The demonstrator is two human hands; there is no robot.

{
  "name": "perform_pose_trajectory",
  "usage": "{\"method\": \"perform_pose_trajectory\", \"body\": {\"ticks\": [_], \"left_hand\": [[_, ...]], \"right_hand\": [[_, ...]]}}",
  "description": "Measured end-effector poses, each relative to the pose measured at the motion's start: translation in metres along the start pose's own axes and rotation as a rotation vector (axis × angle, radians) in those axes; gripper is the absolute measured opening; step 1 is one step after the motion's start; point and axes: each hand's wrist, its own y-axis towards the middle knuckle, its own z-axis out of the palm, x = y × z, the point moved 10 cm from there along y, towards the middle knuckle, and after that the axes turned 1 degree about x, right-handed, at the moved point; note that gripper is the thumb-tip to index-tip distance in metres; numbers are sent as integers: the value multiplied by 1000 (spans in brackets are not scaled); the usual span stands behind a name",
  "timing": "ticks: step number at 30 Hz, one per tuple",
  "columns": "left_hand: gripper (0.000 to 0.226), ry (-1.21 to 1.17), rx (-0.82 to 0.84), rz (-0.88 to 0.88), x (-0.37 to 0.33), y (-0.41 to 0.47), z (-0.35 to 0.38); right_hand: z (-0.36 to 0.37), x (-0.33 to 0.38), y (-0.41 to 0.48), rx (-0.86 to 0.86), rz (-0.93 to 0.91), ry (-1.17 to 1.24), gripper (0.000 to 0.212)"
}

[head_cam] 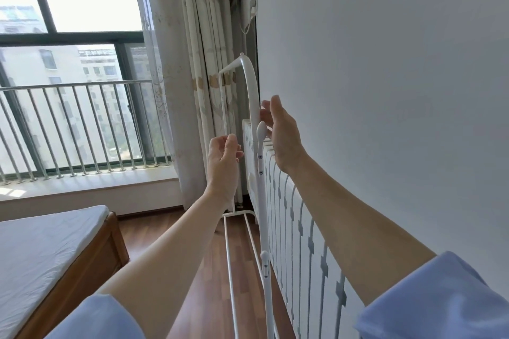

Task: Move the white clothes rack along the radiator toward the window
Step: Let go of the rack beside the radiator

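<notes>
- white clothes rack (254,96) stands on the floor, close against the radiator (292,217), far end near the curtain by the window (71,69)
- thin tube frame: looks light, stiff, smooth, likely tippy; best held on the near upright
- right hand (281,132) grip wide, beside that upright, holding nothing
- left hand (223,162) grip loosely curled, empty, just apart

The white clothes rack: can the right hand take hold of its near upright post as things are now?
Probably yes. The right hand is open, just beside the white clothes rack post, on the wall side. Nothing lies between them; the radiator is below.
</notes>
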Motion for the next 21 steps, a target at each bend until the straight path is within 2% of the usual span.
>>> {"method": "perform_pose_trajectory", "body": {"ticks": [4, 8, 16, 19, 21], "left_hand": [[13, 91, 9, -17, -2, -4, -1], [16, 132, 19, -15, -10, -2, 3], [21, 103, -73, 105, -40, 5, -6], [24, 83, -121, 129, -45, 7, -13], [26, 49, -158, 137, -47, 8, -21]], "right_hand": [[8, -4, 3, 69, -19, -24, 58], [13, -8, 6, 86, -6, -74, 48], [6, 3, 20, 37, -78, 34, 59], [-3, 1, 24, 14, -62, 71, 54], [-8, -1, 26, 14, -33, 81, 41]]}}
